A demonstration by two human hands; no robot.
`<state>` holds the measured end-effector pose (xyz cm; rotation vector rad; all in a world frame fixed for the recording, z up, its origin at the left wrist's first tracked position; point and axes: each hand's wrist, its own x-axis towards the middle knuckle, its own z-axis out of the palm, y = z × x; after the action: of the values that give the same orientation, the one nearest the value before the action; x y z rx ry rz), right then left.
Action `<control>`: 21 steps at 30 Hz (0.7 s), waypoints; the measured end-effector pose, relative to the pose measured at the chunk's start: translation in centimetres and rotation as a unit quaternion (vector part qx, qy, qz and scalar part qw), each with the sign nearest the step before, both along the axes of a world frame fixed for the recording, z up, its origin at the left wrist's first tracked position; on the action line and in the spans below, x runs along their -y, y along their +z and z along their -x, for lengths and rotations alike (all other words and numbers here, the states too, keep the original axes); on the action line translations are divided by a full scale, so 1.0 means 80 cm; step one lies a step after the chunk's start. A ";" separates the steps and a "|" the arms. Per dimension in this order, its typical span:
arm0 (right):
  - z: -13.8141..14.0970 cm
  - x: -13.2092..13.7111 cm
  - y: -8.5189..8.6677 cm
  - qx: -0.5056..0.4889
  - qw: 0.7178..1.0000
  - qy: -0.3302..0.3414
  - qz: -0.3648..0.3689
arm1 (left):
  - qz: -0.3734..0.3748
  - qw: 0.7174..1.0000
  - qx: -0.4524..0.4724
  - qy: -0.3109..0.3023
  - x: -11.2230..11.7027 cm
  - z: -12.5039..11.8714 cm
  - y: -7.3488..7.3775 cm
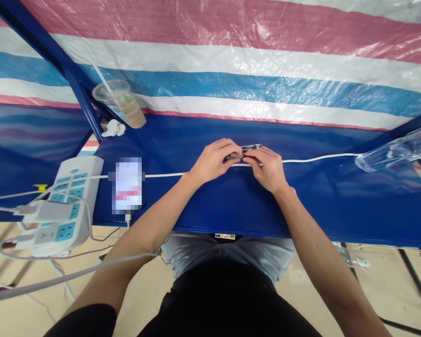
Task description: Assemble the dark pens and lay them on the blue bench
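Observation:
Both of my hands meet over the middle of the blue tabletop (231,201). My left hand (217,159) is closed, its thumb and fingers pinching a slim greyish piece (235,155). My right hand (268,164) is closed as well, with its fingertips on a small dark, partly clear slim object (250,147). Fingers cover much of both pieces, so I cannot tell their kind or whether they are joined. A white cable (305,160) runs across the table beneath my hands.
At left lie a phone with a blurred screen (128,187) and a white power strip (79,171) with plugs and cables. Behind them stand a plastic drink cup (131,110) with a straw and crumpled tissue (113,128). A clear plastic bottle (389,152) lies at right. Striped sheeting (231,84) hangs behind.

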<state>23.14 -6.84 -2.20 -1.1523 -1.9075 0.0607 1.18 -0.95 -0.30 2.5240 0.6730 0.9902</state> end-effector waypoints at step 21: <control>-0.007 -0.003 -0.001 -0.002 0.999 -0.040 0.006 | 0.014 0.997 -0.032 0.067 -0.009 0.004 0.000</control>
<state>23.69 -6.57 -2.27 -1.2348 -1.8572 0.0307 0.87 -0.25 -0.27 2.5237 0.8789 0.9394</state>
